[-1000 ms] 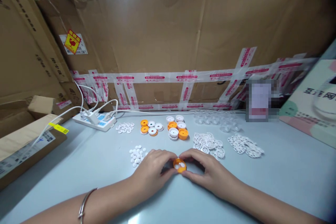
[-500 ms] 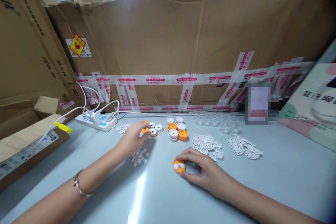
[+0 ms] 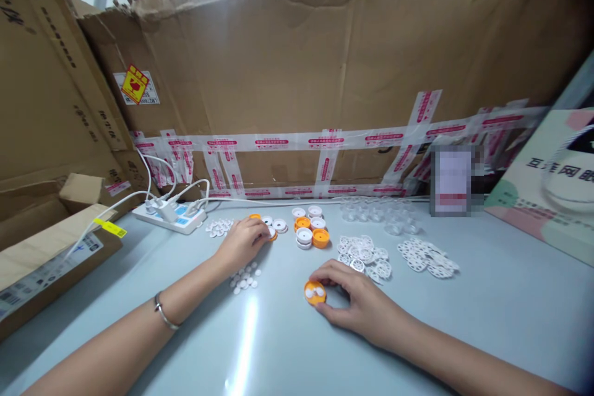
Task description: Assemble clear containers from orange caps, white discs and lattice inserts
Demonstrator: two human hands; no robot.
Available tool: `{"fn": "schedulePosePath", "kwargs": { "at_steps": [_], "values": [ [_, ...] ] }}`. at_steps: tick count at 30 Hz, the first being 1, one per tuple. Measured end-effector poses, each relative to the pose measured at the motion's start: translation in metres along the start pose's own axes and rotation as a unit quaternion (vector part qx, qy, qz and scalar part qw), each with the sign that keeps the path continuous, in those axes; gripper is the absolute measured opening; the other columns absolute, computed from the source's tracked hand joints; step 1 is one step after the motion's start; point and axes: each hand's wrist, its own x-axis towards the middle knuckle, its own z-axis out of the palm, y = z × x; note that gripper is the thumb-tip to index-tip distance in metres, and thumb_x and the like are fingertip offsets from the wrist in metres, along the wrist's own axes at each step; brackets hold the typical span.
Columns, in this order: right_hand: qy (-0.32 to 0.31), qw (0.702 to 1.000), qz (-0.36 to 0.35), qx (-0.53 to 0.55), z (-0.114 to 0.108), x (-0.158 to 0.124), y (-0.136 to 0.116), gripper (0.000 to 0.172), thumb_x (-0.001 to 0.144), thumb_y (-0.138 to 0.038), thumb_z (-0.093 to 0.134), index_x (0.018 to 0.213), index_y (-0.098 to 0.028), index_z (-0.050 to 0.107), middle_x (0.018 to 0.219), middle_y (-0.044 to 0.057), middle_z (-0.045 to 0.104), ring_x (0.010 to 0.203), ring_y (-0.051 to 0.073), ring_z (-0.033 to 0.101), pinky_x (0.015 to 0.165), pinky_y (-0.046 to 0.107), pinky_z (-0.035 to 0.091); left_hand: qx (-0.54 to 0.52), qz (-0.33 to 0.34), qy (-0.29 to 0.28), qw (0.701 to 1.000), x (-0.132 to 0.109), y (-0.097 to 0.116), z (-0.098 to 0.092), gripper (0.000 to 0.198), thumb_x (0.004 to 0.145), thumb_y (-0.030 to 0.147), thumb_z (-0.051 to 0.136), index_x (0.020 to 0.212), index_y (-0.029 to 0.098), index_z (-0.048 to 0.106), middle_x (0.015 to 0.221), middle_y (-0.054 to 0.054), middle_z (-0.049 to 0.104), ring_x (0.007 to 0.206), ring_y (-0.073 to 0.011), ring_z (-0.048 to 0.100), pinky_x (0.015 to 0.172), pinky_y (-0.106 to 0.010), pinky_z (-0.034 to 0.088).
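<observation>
My right hand (image 3: pixel 350 297) grips the rim of a round orange cap (image 3: pixel 309 300) between thumb and fingers, low over the table. Small white pieces lie inside the cap. My left hand (image 3: pixel 245 240) reaches to a cluster of orange and white round caps (image 3: pixel 279 226). Its fingers are curled together at the cluster's near left side and hide what they hold, if anything. Small white discs (image 3: pixel 244 279) are scattered just below that hand, and another heap of small white pieces (image 3: pixel 218 228) lies to its left.
Further orange and white caps (image 3: pixel 320 237) stand mid-table. To the right lie white openwork wheels (image 3: pixel 364 255), more flat white openwork pieces (image 3: pixel 429 258) and clear plastic parts (image 3: pixel 366 210). A power strip (image 3: pixel 169 215) and an opened carton (image 3: pixel 55 260) are on the left; large cardboard (image 3: pixel 278 68) stands behind.
My left hand's fingers have closed in over the near caps, covering an orange one that showed before. My right hand keeps its hold on the orange cap. The view has shifted slightly.
</observation>
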Motion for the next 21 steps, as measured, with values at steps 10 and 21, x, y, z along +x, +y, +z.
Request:
{"fn": "schedulePosePath", "kwargs": {
  "at_steps": [10,21],
  "values": [
    [0.015,1.0,0.0,0.023,0.0004,0.0002,-0.0002,0.024,0.066,-0.012,0.056,0.089,-0.017,0.056,0.088,0.004,0.062,0.081,0.017,0.058,0.076,0.03,0.046,-0.016,-0.01,0.021,1.0,-0.0032,0.0024,-0.0028,0.005,0.08,0.019,0.057,0.083,0.02,0.061,0.093,-0.004,0.065,0.089,-0.021,0.058,0.076,-0.033,0.039],
    [-0.025,0.936,0.136,0.323,0.0015,0.0031,0.0027,0.032,0.065,-0.027,0.068,0.089,-0.019,0.049,0.092,0.001,0.058,0.07,0.009,0.058,0.064,0.022,0.047,-0.089,0.016,0.04,0.995,-0.0047,0.0092,-0.0071,0.009,0.083,0.013,0.047,0.08,0.017,0.054,0.103,-0.01,0.06,0.101,-0.0212,0.055,0.084,-0.035,0.043]
  ]
}}
